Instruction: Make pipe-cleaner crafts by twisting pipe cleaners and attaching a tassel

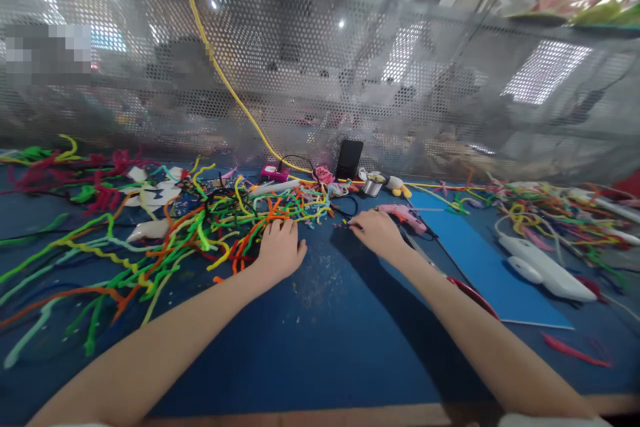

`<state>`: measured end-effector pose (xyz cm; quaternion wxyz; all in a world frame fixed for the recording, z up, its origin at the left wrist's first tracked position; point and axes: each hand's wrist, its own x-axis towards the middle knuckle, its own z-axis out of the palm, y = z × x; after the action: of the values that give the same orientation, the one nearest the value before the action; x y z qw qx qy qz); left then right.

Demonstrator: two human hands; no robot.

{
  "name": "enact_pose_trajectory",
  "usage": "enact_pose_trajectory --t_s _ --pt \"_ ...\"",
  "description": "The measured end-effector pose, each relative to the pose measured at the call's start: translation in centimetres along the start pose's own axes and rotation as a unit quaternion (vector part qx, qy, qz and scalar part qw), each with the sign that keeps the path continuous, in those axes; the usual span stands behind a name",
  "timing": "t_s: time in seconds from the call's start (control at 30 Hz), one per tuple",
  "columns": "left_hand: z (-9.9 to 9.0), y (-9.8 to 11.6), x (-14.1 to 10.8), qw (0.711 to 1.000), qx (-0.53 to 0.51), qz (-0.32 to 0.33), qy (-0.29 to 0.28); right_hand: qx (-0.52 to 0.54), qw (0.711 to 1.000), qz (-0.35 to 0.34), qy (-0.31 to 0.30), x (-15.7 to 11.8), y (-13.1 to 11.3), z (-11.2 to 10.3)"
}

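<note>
My left hand (281,248) rests on the near right edge of a tangled heap of coloured pipe cleaners (220,213), its fingers spread over orange and green stems. Nothing is visibly gripped by it. To the right, my right hand (375,230) is low over the blue table (320,347), fingertips pointing left at small bits lying on the surface. Its fingers are bent together, and whatever may be between them is too small to name. Just beyond that hand lies a pink glue gun (407,217).
A blue board (480,260) lies right, beside a white power strip (547,267) and more pipe cleaners (540,210). Red-handled scissors (473,293) are by my right forearm. At the back stand a phone (349,159), a wire spool (373,184) and a perforated metal screen (310,67).
</note>
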<state>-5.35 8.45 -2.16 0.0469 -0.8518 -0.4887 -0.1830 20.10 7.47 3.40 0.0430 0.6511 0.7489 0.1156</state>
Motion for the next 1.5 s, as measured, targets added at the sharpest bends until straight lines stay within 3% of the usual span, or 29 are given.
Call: enact_pose_trajectory --t_s 0.1,0.27,0.33,0.43,0.6,0.73,0.83,0.93,1.0,1.07,1.1,1.17,1.23,1.27,1.3,1.4,1.5 --pt "0.1 -0.2 0.1 1.0 -0.011 -0.006 -0.017 0.009 0.996 0.089 -0.007 -1.4 1.1 -1.4" --pt "0.2 -0.6 0.6 0.999 -0.014 -0.01 -0.042 -0.003 0.951 0.29 -0.109 -6.8 7.0 -3.8" --pt "0.2 -0.7 0.7 0.999 -0.016 -0.011 -0.046 0.01 0.943 0.298 -0.15 -9.2 8.9 -3.6" --pt "0.2 -0.8 0.7 0.999 -0.022 -0.013 -0.041 0.049 0.94 0.284 -0.183 -12.1 9.6 -2.0" --pt "0.1 -0.7 0.3 0.999 -0.037 -0.014 -0.02 0.076 0.94 0.304 -0.133 -14.8 8.6 1.2" --pt "-0.4 -1.1 0.6 0.998 -0.062 0.019 0.001 0.106 0.949 0.28 -0.1 -16.0 8.8 2.1" --pt "-1.9 -1.4 1.1 0.994 -0.083 0.069 -0.001 0.113 0.956 0.26 -0.082 -16.6 8.9 2.3" --pt "-5.0 -0.8 0.9 0.986 -0.094 0.135 -0.011 0.112 0.961 0.243 -0.066 -17.0 8.6 2.8" --pt "-7.7 0.5 0.0 0.978 -0.107 0.172 0.051 0.113 0.962 0.243 -0.048 -17.1 8.5 3.3" --pt "-10.1 2.2 -1.3 0.965 -0.204 0.14 0.083 0.124 0.956 0.262 -0.033 -17.1 8.5 3.8" --pt "-10.9 3.1 -2.1 0.952 -0.282 0.105 0.059 0.131 0.953 0.273 -0.025 -17.1 8.6 4.0" --pt "-11.3 4.5 -3.5 0.891 -0.448 0.035 -0.067 0.14 0.95 0.279 -0.007 -17.1 8.9 4.2" --pt "-10.1 5.1 -4.7 0.82 -0.54 -0.027 -0.189 0.136 0.954 0.266 0.025 -17.1 9.3 3.9" --pt "-9.0 5.0 -5.1 0.798 -0.554 -0.055 -0.23 0.137 0.956 0.255 0.043 -17.2 9.4 3.7" --pt "-7.8 4.8 -5.5 0.787 -0.559 -0.081 -0.249 0.142 0.958 0.243 0.056 -17.2 9.4 3.3" --pt "-4.9 3.5 -6.0 0.79 -0.543 -0.126 -0.255 0.193 0.958 0.2 0.066 -17.0 8.7 2.0" --pt "-4.1 2.3 -5.9 0.778 -0.561 -0.126 -0.254 0.277 0.947 0.148 0.06 -15.6 6.4 0.8"
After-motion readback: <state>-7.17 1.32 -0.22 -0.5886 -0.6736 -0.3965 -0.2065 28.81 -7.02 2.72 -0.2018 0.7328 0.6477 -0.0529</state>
